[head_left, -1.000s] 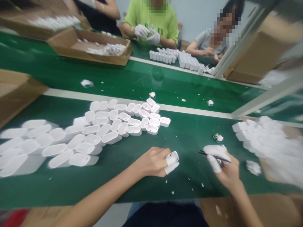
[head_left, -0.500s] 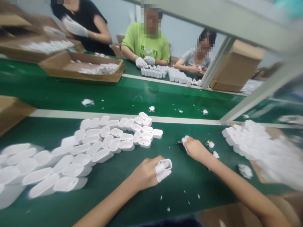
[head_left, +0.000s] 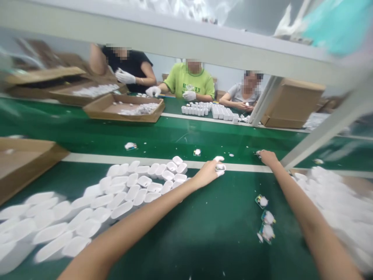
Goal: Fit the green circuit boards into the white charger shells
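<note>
Left hand (head_left: 207, 174) low over the far end of a heap of white plastic cases (head_left: 131, 187), just beside the nearest ones, with white finger cots (head_left: 220, 167) on its fingers. Fingers apart; no telling whether anything sits clamped among them. Right hand (head_left: 267, 157) farther right, well apart from the left, fingers bunched together at the pale strip (head_left: 163, 160) along the far edge of the green desk (head_left: 210, 233). A small dark bit at its fingertips, too small to make out. Just left of the right arm, three small circuit boards (head_left: 265, 217) with white tufts, in a short line on the desk. Farther right, a blurred white mass (head_left: 332, 194). At the left edge, a cardboard box (head_left: 26, 163). Across the far desk, open cardboard trays (head_left: 124, 111) of small white parts, rows of upright white cases (head_left: 201, 111), and three co-workers, two with white gloves (head_left: 153, 91).
</note>
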Motion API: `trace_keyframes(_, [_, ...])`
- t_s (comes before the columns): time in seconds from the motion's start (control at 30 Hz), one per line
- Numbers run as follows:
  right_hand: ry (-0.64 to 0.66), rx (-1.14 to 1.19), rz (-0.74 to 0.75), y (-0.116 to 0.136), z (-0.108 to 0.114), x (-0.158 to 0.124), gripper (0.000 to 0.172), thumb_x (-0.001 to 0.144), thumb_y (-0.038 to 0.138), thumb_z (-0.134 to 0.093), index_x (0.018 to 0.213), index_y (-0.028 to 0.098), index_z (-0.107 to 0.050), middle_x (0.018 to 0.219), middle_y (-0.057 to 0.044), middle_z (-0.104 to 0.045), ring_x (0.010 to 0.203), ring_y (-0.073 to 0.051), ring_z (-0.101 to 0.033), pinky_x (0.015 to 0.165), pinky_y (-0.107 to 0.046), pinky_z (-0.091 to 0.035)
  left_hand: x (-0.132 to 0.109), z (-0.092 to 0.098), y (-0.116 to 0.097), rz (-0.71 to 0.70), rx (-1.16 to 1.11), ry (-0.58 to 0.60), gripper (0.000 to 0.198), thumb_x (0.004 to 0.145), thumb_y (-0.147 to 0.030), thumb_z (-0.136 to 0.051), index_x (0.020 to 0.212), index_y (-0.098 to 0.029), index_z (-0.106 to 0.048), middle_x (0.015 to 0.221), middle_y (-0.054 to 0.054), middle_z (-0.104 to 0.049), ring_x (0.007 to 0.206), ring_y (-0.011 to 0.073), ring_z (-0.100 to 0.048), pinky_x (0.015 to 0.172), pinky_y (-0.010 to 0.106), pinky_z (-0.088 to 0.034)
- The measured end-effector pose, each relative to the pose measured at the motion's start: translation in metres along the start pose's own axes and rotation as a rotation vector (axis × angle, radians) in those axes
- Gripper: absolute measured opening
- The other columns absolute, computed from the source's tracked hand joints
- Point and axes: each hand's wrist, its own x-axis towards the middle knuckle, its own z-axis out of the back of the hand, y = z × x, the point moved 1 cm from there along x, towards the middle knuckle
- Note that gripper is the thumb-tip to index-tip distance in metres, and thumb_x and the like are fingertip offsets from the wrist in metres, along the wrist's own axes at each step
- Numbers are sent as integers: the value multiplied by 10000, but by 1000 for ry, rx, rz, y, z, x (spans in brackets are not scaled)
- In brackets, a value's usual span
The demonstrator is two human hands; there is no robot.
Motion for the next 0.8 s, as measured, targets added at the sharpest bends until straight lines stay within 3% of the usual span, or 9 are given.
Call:
trace_keyframes(0.07, [-23,48,-3,-6,-3,0,355,1029,367,-695,1323,172,-654,1338,-111,-677,1143,-263,-703,967,-482,-616,44,-7,5,13,60,18,301,1003,-317,-710,1256,-159,-673,1242,93,-730,1095,246,-731,970,470,-623])
trace_keyframes(0.17, [-66,141,12,-10,-3,-9,337,1033,371,-690,1305,173,-661,1309,-103,-690,1117,-253,-711,949,-469,-622,89,-22,9,29,140,39,367,1020,-373,-689,1324,-172,-643,1334,110,-681,1135,260,-709,959,483,-628])
trace_keyframes(0.23, [-99,205,42,-8,-3,-22,317,1033,372,-691,1280,174,-672,1273,-92,-704,1092,-245,-720,928,-448,-628,103,-29,6,25,187,48,378,1017,-367,-693,1337,-174,-636,1338,111,-680,1136,261,-709,960,481,-628])
trace_keyframes(0.3, [-126,262,83,-2,-3,-42,284,1035,376,-688,1228,167,-692,1210,-73,-726,1040,-231,-732,902,-424,-631,101,-29,2,13,237,43,385,1016,-367,-693,1346,-176,-632,1350,113,-674,1148,265,-706,968,486,-625])
trace_keyframes(0.37, [-138,312,135,5,-3,-67,243,1051,360,-654,1166,155,-714,1104,-63,-759,968,-222,-748,864,-387,-626,82,-21,-1,-8,295,30,412,1015,-369,-694,1374,-183,-617,1403,119,-649,1210,285,-683,1015,521,-603])
trace_keyframes(0.47, [-139,364,234,18,-3,-112,254,1055,322,-576,1073,136,-748,980,-111,-798,918,-265,-775,816,-345,-599,24,5,4,-34,396,38,434,1002,-325,-690,1402,-178,-606,1499,141,-595,1417,347,-545,1171,603,-468])
trace_keyframes(0.57, [-99,384,386,38,-5,-156,216,1011,257,-581,1089,150,-752,1068,-127,-814,990,-273,-788,868,-306,-576,-41,36,19,7,494,95,339,885,-242,-774,1203,-131,-728,1458,220,-630,1501,472,-411,1223,679,-354])
trace_keyframes(0.63, [-47,359,496,57,-6,-183,186,970,186,-608,1088,174,-751,1078,-101,-816,976,-254,-796,850,-281,-567,-72,49,29,29,539,127,252,792,-130,-806,1041,-135,-765,1446,225,-643,1515,523,-374,1209,747,-312])
trace_keyframes(0.8, [30,185,657,118,-10,-231,297,847,-63,-559,964,138,-742,963,-138,-798,789,-267,-800,665,-278,-502,-89,52,29,1,547,92,292,714,94,-669,880,-134,-745,1356,209,-693,1502,488,-423,1206,703,-336])
